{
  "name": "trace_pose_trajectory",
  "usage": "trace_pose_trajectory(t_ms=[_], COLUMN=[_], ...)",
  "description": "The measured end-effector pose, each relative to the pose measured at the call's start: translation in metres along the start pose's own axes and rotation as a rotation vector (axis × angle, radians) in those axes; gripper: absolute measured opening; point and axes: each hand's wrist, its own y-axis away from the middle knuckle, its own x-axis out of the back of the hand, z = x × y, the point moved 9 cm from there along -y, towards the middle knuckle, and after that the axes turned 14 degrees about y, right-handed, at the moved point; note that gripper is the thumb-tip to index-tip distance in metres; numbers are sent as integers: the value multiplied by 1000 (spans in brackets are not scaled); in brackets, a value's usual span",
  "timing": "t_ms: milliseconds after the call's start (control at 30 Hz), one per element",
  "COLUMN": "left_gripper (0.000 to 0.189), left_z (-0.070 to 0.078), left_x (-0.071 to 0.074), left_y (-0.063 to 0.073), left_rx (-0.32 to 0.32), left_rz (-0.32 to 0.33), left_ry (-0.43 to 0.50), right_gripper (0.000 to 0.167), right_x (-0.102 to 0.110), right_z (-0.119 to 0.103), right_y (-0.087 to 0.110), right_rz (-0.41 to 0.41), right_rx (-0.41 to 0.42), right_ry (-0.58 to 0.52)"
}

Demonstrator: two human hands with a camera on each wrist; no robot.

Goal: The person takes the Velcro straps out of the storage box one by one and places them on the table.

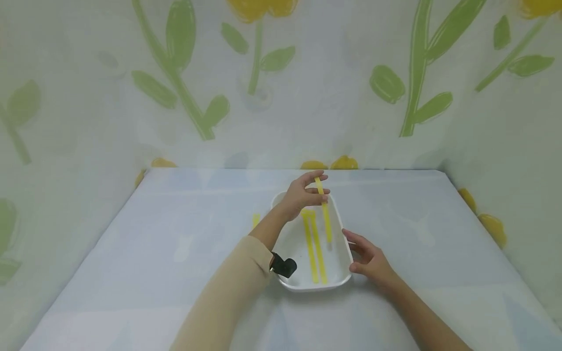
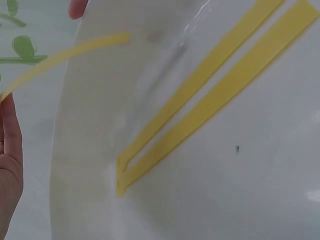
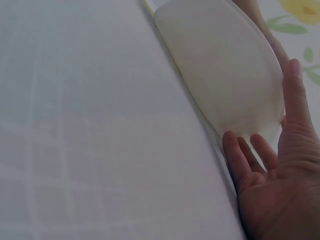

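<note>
My left hand point(image 1: 302, 195) is over the far part of a white tray point(image 1: 293, 284), pinching the upper end of a thin yellow strip point(image 1: 326, 222). In the left wrist view the held strip point(image 2: 75, 50) bends slightly, its free end above the tray's inner wall. Two flat yellow strips point(image 1: 316, 248) lie side by side in the tray, with small widened tips at their far ends. My right hand point(image 1: 371, 261) rests against the tray's right outer wall, thumb and fingers spread; the right wrist view shows its fingertips point(image 3: 229, 137) touching that wall.
Another yellow strip point(image 1: 256, 220) shows left of the tray, partly hidden behind my left forearm. A black wrist camera point(image 1: 284, 265) sits on my left sleeve. The pale table point(image 1: 189, 234) is bordered by flower-patterned walls point(image 1: 316, 97) at the back and sides.
</note>
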Motion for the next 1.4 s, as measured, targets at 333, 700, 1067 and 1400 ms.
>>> trace_pose_trajectory(t_ms=[333, 700, 1067, 1400], left_gripper=[65, 68, 70, 70], left_z=[16, 43, 55, 69], left_x=[6, 23, 36, 60], left_y=[9, 20, 36, 63], left_rx=[42, 55, 60, 75], left_rz=[-45, -49, -69, -42], left_ry=[-91, -166, -200, -247], right_gripper=[73, 73, 74, 74], right_x=[0, 2, 3, 3], right_z=[0, 1, 1, -1], right_y=[5, -3, -5, -5], right_rz=[-13, -5, 13, -1], right_rx=[20, -20, -22, 6], right_ry=[1, 14, 22, -4])
